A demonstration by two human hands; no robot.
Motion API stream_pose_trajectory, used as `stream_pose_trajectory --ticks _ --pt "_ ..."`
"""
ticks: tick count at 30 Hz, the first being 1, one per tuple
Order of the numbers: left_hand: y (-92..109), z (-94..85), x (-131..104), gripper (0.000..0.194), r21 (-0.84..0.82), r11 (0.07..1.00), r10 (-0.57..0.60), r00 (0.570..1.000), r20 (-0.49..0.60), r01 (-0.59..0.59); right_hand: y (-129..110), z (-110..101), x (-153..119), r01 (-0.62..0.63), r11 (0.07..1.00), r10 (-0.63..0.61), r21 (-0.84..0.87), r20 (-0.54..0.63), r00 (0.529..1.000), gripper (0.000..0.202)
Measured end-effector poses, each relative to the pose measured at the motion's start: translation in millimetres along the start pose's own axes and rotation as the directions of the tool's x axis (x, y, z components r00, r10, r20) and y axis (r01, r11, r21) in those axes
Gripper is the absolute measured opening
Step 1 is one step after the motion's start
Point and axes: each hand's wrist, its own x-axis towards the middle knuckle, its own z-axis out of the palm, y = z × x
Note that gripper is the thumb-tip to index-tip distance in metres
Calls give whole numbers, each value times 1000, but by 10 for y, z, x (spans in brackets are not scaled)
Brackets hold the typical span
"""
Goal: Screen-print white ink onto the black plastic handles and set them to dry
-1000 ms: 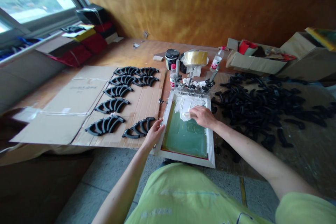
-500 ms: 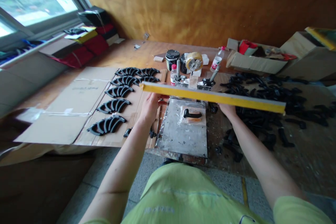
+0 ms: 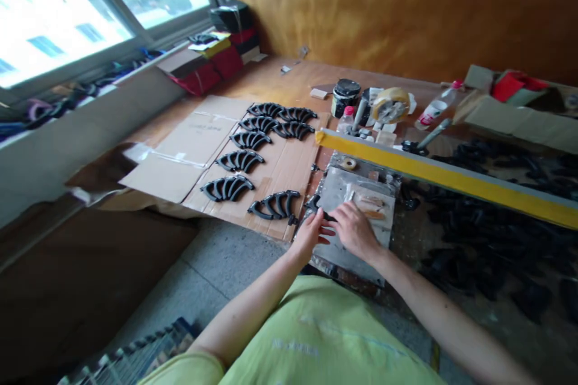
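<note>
My left hand (image 3: 311, 233) and my right hand (image 3: 356, 230) meet over the near left part of a grey metal plate (image 3: 345, 255). Between their fingertips is a black curved handle (image 3: 315, 202), partly hidden by the fingers. My right fingers pinch its near end; my left thumb and fingers are closed about it from the left. Beside my right hand, a small wrapped holding block (image 3: 368, 203) sits on the plate with no black handle on it. To the left, a fan of black handles (image 3: 275, 206) lies on flattened cardboard (image 3: 266, 177).
A yellow-and-grey bar (image 3: 433, 169) crosses above the plate. More fanned handles (image 3: 228, 187) lie in rows on the cardboard. A dark heap of handles (image 3: 487, 234) covers the right side. Behind stand a black-lidded tub (image 3: 345, 96), a tape roll (image 3: 392, 105) and a bottle (image 3: 438, 107).
My hands have come from either side beneath the bar to meet over the plate. The black handle has left the holding block and is in my hands. The view has turned left.
</note>
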Motion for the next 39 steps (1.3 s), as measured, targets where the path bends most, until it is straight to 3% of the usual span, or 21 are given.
stream_pose_trajectory --ticks 2,4,8,10,12,16,23,28,33,39 --pt "-64 -354 5 56 -30 997 70 980 -184 -76 -283 237 200 99 993 -103 62 60 993 25" --pt "-113 -835 9 56 32 995 101 936 -336 -95 -423 514 431 104 988 -117 113 117 986 29" --pt "-278 -1775 17 61 226 970 70 794 -604 87 -458 1040 876 -72 996 55 44 310 949 31" --pt "-375 -2061 55 60 265 948 44 753 -656 176 -498 1246 1032 -155 988 151 -22 401 904 35" --pt "-447 -2210 122 58 289 932 29 748 -663 220 -589 1406 1138 -221 973 228 -71 468 854 44" --pt "-495 -2317 255 52 373 878 20 757 -653 299 -780 1613 1263 -325 934 354 -149 506 787 57" --pt "-517 -2372 243 58 474 798 -3 789 -614 372 -754 1713 1393 -337 924 383 -181 445 810 51" --pt "-433 -2326 285 51 511 758 0 783 -623 406 -763 1727 1461 -266 948 317 -173 460 830 50" --pt "-313 -2308 450 51 464 802 -38 809 -587 375 -639 1700 1458 -250 966 253 -74 493 832 36" --pt "-357 -2340 546 47 382 868 -60 831 -552 316 -532 1729 1410 -250 963 266 -97 482 835 30"
